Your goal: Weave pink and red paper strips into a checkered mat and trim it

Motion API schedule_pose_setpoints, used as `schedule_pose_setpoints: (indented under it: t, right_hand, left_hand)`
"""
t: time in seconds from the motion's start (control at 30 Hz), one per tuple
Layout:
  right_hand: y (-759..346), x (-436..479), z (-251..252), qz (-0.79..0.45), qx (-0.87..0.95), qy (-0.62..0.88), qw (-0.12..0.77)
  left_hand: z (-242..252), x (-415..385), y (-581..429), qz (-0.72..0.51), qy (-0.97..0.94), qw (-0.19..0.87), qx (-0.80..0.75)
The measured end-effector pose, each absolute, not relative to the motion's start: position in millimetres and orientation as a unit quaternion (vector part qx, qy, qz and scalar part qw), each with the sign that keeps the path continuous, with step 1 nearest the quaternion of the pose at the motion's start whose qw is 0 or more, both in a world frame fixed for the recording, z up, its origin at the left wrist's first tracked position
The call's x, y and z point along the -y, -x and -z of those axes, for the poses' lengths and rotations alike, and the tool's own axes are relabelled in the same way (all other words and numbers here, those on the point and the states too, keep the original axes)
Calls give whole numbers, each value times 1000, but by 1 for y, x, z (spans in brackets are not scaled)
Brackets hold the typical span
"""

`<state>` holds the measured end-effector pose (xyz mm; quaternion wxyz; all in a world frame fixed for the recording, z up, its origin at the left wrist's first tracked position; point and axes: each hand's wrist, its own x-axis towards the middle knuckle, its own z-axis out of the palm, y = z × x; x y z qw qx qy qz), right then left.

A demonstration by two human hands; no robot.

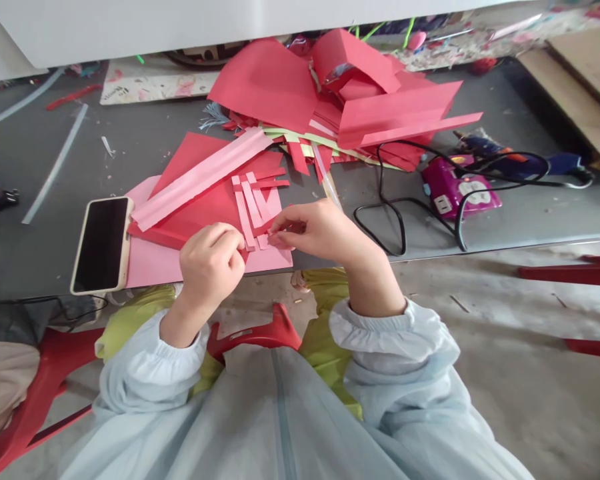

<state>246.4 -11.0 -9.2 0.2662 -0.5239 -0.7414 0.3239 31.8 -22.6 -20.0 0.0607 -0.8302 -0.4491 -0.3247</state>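
Note:
My left hand (213, 261) is closed in a fist, knuckles up, at the table's front edge. Whatever its fingertips grip is hidden. My right hand (316, 230) pinches with thumb and index finger at a small red paper strip (261, 230). Several narrow pink paper strips (243, 212) with red ends lie just beyond and between the two hands. Beneath them are red paper sheets (195, 193) and a larger pink sheet (155, 260). A long folded pink strip (203, 177) rests slantwise across the red paper.
A phone (101, 245) lies at the left. Red paper pieces (270, 83) are heaped at the back. On the right are a purple power socket (453, 190), black cable (403, 220), a blue glue gun (540, 163) and cardboard (570, 100). Glue sticks (55, 163) lie at the far left.

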Motion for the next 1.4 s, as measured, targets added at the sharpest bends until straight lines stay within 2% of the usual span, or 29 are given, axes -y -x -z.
schedule_pose_setpoints:
  t: [0.33, 0.5, 0.73, 1.0, 1.23, 1.4]
  right_hand:
    - [-248, 10, 12, -318, 743, 527, 263]
    - [-248, 12, 11, -325, 742, 523, 266]
    - [-248, 9, 12, -342, 732, 523, 273]
    - [-250, 7, 19, -379, 710, 510, 303]
    - [-249, 6, 16, -426, 646, 513, 371]
    - [-249, 2, 16, -346, 656, 541, 396]
  left_hand:
    - [17, 19, -25, 359, 816, 75, 446]
    - [18, 18, -27, 339, 825, 72, 448]
    - [22, 17, -36, 290, 891, 59, 345]
    - [38, 19, -43, 221, 910, 87, 339]
    - [40, 17, -42, 237, 905, 79, 345]
    - [39, 17, -42, 238, 902, 84, 349]
